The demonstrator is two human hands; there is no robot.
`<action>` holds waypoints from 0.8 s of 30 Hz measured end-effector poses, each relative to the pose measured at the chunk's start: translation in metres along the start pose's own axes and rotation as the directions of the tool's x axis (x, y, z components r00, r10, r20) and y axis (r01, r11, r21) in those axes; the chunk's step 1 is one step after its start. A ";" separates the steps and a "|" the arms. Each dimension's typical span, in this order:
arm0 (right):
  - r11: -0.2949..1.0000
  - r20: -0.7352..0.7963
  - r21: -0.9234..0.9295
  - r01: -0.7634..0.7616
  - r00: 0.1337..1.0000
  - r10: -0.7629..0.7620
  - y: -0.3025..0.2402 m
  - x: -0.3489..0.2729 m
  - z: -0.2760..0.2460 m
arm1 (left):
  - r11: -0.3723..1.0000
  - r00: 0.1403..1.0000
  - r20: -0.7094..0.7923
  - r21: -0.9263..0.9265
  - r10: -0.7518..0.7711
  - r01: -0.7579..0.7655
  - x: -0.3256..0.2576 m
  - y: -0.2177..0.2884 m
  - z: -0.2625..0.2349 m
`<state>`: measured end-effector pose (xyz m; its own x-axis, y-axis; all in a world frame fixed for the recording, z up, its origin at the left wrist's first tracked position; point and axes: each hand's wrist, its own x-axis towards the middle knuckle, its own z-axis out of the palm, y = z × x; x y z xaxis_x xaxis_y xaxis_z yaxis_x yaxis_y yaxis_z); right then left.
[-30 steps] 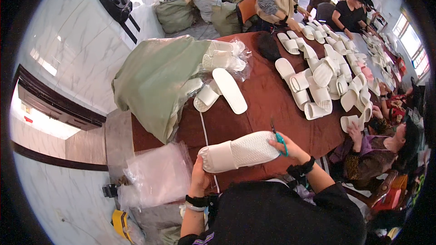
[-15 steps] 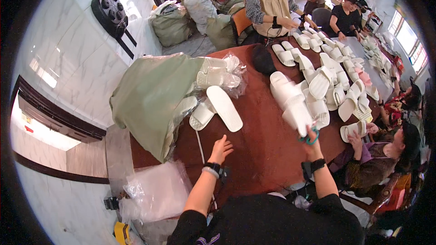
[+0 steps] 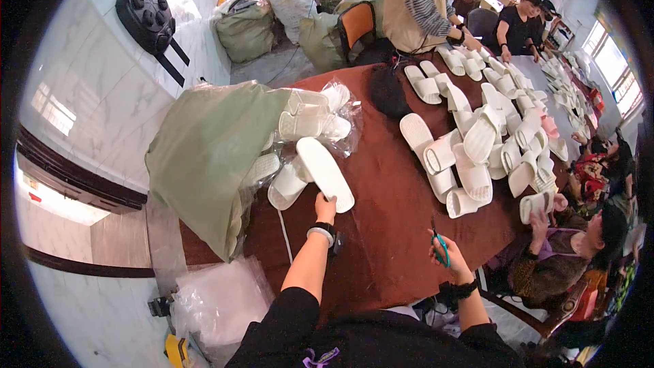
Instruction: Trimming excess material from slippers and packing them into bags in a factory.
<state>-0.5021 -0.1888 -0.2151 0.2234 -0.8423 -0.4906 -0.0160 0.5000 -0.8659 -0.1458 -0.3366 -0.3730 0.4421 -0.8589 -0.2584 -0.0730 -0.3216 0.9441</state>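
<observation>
Brown cloth covers the long counter [image 3: 381, 232] that runs away from me toward other people seated along its far and right edges. My left hand [image 3: 325, 208] is stretched forward, its fingers closed lightly on the near end of a white slipper [image 3: 325, 174] lying sole-up close to the counter's left edge. The slipper's long axis runs from my fingertips away and slightly leftward, so it lies straight ahead of that hand, well out of reach of the other one. A second white slipper [image 3: 285, 187] touches it on the left, and just beyond both sits a clear bag of slippers [image 3: 315, 114] against a big green sack [image 3: 204, 157] draped over the left edge.

My right hand [image 3: 446, 253] hovers near the near edge, curled shut around small teal-handled scissors [image 3: 440, 242], blades pointing away from me. Between my two hands the cloth is bare, which leaves room to draw the slipper straight back toward me. Farther right, rows of finished white slippers [image 3: 470, 153] crowd the middle and far right of the counter, so there is little space that way.
</observation>
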 end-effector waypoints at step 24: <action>0.633 0.547 -0.774 -0.038 0.464 0.697 0.033 0.040 0.095 | 0.539 0.793 0.566 0.605 0.225 -0.585 -0.240 -0.009 -0.224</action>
<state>-0.4015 -0.1869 -0.2541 0.6256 0.0677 -0.7772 -0.7725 0.1925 -0.6051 -0.0510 -0.0383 -0.2741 -0.1719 -0.9791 -0.1085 -0.8394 0.0880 0.5364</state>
